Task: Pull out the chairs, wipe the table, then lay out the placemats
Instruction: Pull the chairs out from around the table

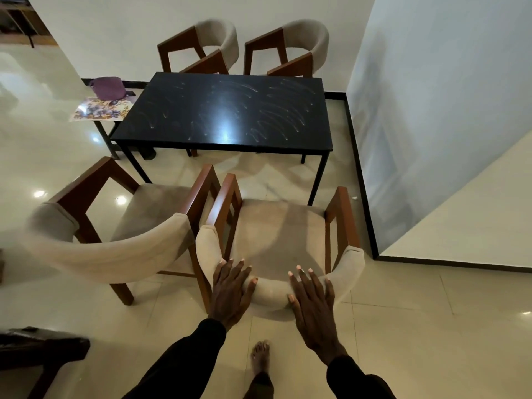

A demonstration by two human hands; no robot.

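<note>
Chair back [270, 293] lies under left grip [230, 292], right grip [312, 306].

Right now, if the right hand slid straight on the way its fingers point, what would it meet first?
The right hand lies flat on the chair's backrest; past it, probably the seat, then the table. Depth is unclear.

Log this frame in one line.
left hand, right hand: flat on near-right chair backrest | table: streaked | placemats: on side table

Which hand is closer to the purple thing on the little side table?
Left. The left hand rests on the chair back toward the purple thing; the right hand rests on it further right, farther away.
</note>
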